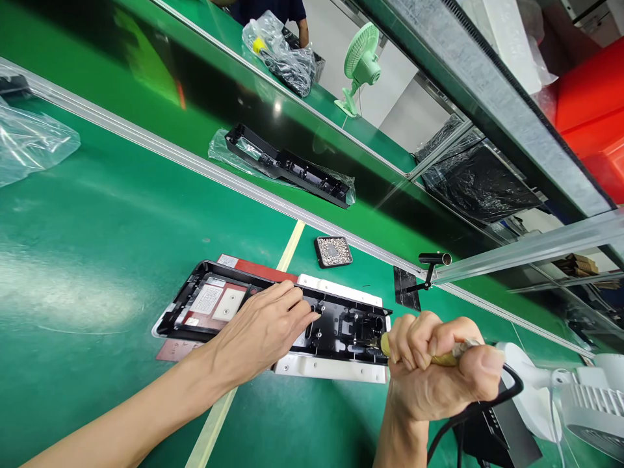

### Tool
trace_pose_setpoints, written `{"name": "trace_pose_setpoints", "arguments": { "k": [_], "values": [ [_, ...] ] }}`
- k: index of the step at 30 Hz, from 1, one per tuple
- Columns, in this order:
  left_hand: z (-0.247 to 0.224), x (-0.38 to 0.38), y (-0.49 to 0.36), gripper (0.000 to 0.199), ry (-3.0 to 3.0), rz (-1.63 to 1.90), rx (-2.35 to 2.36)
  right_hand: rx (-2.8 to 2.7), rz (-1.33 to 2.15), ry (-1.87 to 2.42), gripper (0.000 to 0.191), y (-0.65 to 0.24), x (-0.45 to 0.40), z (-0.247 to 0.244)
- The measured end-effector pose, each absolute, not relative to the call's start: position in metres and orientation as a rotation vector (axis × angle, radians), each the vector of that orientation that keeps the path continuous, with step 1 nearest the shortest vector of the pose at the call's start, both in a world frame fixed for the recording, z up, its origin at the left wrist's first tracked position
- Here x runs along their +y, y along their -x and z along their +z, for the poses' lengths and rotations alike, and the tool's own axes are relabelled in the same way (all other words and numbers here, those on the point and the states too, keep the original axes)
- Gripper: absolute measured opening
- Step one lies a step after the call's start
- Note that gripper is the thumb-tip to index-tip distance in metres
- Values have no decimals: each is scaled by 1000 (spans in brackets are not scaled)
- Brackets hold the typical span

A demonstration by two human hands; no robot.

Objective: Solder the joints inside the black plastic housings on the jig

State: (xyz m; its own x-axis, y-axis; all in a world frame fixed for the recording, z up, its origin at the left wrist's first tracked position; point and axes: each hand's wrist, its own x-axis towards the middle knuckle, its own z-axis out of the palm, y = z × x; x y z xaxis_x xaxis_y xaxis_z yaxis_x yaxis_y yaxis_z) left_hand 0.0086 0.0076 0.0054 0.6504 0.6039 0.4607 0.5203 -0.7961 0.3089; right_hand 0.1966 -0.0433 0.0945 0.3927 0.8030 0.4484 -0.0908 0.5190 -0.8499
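A long black plastic housing (336, 344) lies with its hollow side up in a fixture with white rails (331, 368) on the green table. Over the middle of the housing is my left hand (266, 325), fingers bent and pressed together near a small post; anything pinched at the fingertips is hidden. My right hand (433, 357) is wrapped round a corded electric screwdriver (443, 359) with a yellowish handle. The screwdriver's front end points into the right end of the housing; its exact tip is hard to make out. A black cord runs down from behind my right hand.
Beyond the fixture sits a small black tray (336, 264) of tiny metal screws. Another black housing (292, 168) lies on plastic wrap across the metal rail. A white fan (595, 403) stands at right, a green fan (361, 58) farther off, near a person's arm (303, 31).
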Motion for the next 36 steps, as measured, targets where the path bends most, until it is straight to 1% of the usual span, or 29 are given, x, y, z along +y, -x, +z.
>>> {"name": "trace_pose_setpoints", "arguments": {
  "k": [11,18,23,30,36],
  "values": [
    [3,8,-9,31,-2698,821,938,-1007,686,836,38,-198,-44,94],
    [5,7,-9,32,-2671,854,933,-1012,673,843,43,-197,-44,94],
    [5,8,-9,30,-2670,891,937,-1010,675,840,40,-197,-44,94],
    [5,8,-8,31,-2723,843,938,-1002,681,853,43,-198,-45,94],
    [5,8,-9,31,-2705,877,934,-1003,674,849,42,-198,-45,94]
  ]
}}
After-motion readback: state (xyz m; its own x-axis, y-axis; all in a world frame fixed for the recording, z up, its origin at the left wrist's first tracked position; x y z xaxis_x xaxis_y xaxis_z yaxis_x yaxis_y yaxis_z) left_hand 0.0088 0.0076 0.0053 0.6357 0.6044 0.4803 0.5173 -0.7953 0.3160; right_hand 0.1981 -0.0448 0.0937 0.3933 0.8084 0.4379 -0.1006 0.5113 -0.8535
